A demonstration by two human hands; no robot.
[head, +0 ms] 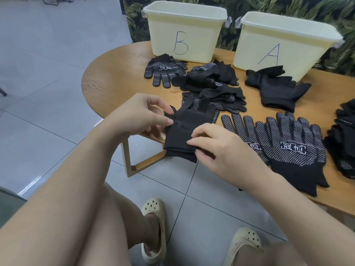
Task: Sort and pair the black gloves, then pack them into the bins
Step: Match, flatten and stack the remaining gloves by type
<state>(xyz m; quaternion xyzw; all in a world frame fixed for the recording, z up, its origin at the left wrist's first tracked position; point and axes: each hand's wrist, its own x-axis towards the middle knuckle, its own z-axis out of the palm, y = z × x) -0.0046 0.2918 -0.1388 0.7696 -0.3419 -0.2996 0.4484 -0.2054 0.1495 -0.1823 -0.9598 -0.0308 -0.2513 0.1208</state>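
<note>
2 cream clogs rest on the grey tiled floor, nearest the viewer. Above them, at the table's rounded near edge, the left hand pinches one side of a stacked pair of black gloves while the right hand pinches the cuffs, which overhang the edge. Right of that pair, 2 dotted gloves lie flat. Beyond it sits a loose heap, then bin B and bin A at the table's far edge. Bare tabletop stretches left of the heap.
</note>
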